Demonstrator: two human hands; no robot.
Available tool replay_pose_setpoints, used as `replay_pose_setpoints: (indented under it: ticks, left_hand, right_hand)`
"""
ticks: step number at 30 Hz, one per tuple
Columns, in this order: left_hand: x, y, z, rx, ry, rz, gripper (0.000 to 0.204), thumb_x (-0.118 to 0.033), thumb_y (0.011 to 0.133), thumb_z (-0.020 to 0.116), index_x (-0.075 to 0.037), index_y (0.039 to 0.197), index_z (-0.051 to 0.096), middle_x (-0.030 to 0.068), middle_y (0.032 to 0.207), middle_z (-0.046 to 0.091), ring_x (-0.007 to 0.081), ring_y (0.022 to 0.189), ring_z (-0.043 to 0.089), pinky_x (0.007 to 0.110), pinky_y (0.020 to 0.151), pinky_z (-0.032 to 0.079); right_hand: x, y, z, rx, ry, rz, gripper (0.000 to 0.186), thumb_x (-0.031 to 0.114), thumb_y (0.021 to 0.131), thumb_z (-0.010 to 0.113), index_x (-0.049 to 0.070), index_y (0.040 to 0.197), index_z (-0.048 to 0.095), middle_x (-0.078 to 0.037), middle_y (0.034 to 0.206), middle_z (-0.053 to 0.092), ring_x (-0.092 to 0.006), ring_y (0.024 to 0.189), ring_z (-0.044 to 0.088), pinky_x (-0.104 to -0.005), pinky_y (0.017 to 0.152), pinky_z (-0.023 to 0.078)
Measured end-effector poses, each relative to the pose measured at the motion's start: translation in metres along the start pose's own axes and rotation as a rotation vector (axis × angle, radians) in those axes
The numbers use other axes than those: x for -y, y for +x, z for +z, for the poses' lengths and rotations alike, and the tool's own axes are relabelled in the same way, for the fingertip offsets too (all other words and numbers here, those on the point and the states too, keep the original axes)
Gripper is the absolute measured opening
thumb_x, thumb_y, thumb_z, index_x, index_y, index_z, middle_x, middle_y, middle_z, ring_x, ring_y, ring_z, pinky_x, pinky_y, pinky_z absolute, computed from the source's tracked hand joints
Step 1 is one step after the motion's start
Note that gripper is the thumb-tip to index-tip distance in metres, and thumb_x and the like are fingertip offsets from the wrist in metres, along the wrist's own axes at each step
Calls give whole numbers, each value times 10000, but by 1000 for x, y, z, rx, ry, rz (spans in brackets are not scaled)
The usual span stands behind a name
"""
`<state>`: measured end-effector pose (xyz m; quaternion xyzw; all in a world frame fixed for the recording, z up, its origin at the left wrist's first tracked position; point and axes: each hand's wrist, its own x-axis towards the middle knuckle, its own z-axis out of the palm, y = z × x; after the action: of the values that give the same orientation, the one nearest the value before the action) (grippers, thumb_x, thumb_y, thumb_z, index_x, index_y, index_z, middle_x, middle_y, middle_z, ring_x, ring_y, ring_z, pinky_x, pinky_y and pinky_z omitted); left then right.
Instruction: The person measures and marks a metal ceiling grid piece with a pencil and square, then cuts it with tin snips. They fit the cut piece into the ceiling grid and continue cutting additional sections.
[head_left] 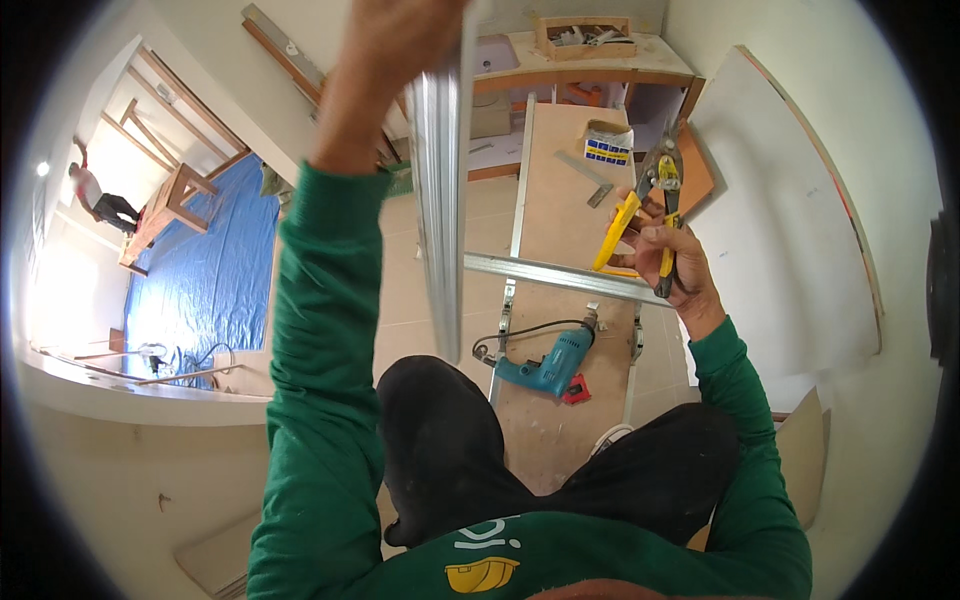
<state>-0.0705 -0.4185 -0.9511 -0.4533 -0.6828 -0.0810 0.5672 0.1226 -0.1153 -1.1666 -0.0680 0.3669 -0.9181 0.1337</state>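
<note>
A long silvery metal channel (pixel 436 210) stands nearly upright and blurred, its upper end beside my left hand (pixel 405 35). That hand closes on it at the top edge of the view, its fingers mostly out of sight. My right hand (pixel 678 255) is closed around yellow-handled metal snips (pixel 662 180), with the jaws pointing away from me and the handles spread. Below the snips, a second metal channel (pixel 570 277) lies across the brown board (pixel 550 225). A teal corded drill (pixel 552 365) rests on this board near my knees, next to a small red object (pixel 576 389).
A try square (pixel 588 180) and an opened carton (pixel 608 143) lie farther along the board. Beyond is a counter with a wooden tray (pixel 585 38). A white panel (pixel 785 210) leans at right. Across an opening at left, a person (pixel 95 195) is near a wooden bench (pixel 170 215) on blue sheeting.
</note>
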Motion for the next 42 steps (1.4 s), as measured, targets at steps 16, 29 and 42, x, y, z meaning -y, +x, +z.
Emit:
replay_pose_setpoints:
  ticks: [16, 29, 42]
  left_hand:
    - [76, -38, -89, -1250, -796, -1158, 493, -271, 893, 877, -72, 1189, 538, 105, 964, 640, 202, 706, 661, 356, 585, 610]
    - [44, -58, 20, -1144, -1146, -1767, 687, -361, 929, 848, -41, 1433, 507, 125, 1348, 605, 302, 1138, 648, 525, 880, 631]
    - [-10, -3, 7, 1107, -706, -1210, 565, -441, 938, 864, -13, 1248, 665, 48, 877, 699, 172, 747, 689, 358, 848, 610]
  right_hand:
    - [66, 120, 77, -238, -776, -501, 348, 365, 996, 822, 99, 1152, 662, -24, 980, 685, -134, 906, 661, -326, 768, 564]
    - [159, 138, 59, -600, -38, -990, 452, 262, 943, 881, 77, 1263, 621, -74, 1149, 688, -232, 965, 722, -380, 749, 581]
    - [230, 67, 31, -566, 202, -1233, 463, 129, 915, 851, 42, 1313, 632, -93, 1214, 684, -279, 1119, 678, -476, 925, 577]
